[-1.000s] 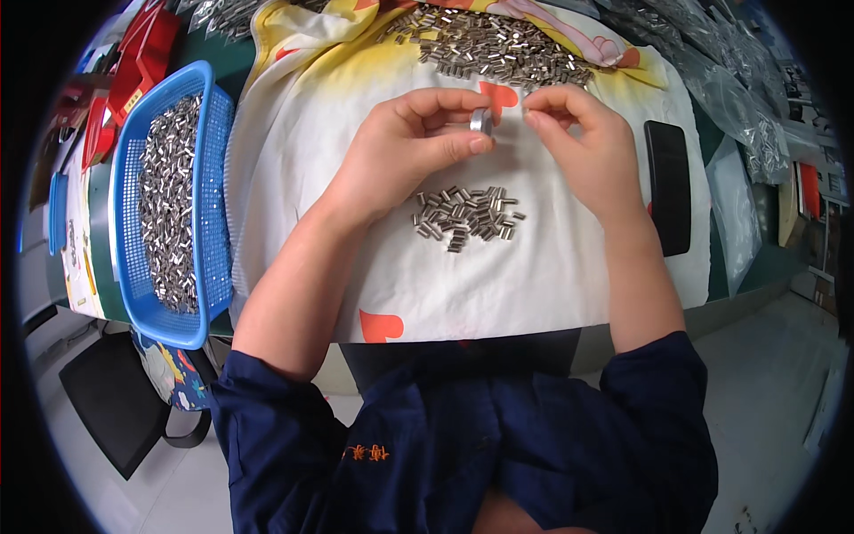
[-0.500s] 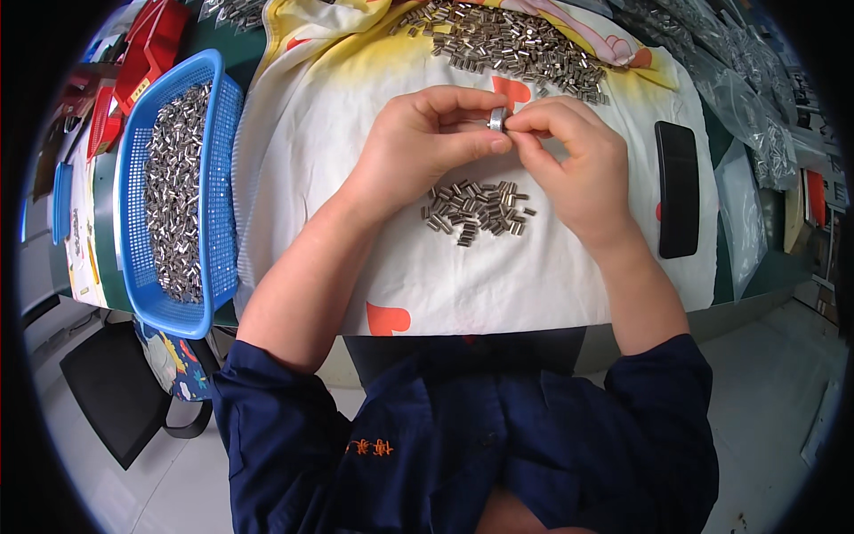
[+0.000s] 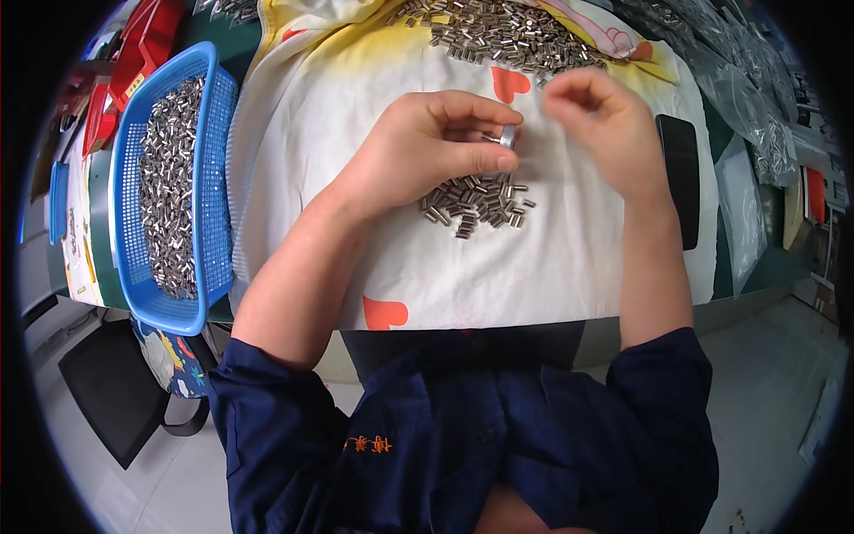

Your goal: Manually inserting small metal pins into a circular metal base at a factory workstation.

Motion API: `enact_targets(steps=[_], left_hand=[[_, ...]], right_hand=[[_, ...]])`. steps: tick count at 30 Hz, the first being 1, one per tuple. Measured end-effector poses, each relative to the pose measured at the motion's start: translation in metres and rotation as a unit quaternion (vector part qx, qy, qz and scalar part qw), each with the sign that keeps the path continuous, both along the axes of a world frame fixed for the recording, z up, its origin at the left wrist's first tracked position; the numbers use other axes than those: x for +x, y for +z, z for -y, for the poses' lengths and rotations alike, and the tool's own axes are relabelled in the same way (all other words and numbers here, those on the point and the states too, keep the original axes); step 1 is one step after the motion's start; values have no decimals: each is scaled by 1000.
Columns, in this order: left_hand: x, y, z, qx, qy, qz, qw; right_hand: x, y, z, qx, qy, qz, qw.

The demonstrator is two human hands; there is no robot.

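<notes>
My left hand (image 3: 422,142) is closed on a small silver metal ring (image 3: 508,136), held on edge between the thumb and fingers. A small pin-like bit of metal shows beside the ring on its palm side. Below that hand, a small heap of short metal cylinders (image 3: 476,205) lies on the cloth. My right hand (image 3: 614,125) is raised apart from the ring, near a larger spread of the same cylinders (image 3: 507,40) at the far side. Its fingers are bent and smeared by motion, so whether they hold anything is unclear.
A blue plastic basket (image 3: 213,178) full of metal cylinders stands at the left. A black phone (image 3: 680,182) lies at the right of the white patterned cloth (image 3: 534,276). Clear plastic bags (image 3: 743,125) line the right side, and red bins (image 3: 147,53) stand far left.
My right hand has left the ring and moved right and slightly away, over part of the phone. My left hand still holds the ring, a little nearer and to the right.
</notes>
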State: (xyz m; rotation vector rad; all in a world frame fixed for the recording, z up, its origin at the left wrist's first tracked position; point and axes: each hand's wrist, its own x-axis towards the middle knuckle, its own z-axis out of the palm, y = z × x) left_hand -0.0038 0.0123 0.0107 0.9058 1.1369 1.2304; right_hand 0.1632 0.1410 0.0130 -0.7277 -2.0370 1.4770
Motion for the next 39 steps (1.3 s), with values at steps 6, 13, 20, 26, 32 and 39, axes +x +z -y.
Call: enact_targets(steps=[6,13,20,26,32,39], left_hand=[[0,-4,1,0,-37,-24,999],[-2,-6,1,13,-18,5,1000],[-4,-5,0,7,-9,34,999],[-3,-5,-1,1,-10,21,1000],[-4,-6,0,16,-5,25,1000],[-4,-5,-1,1,18,12,1000]], right_hand=[[-17,-19,-10,351,-94,136,922],[-11,-14,-7,392,-52,195,897],[-9,-12,-12,399,-3,174,900],[-13,-14,-10,422,-28,153,893],[-15,-13,-4,432,11,145,890],[-16,-1,10,337,-12,109,935]])
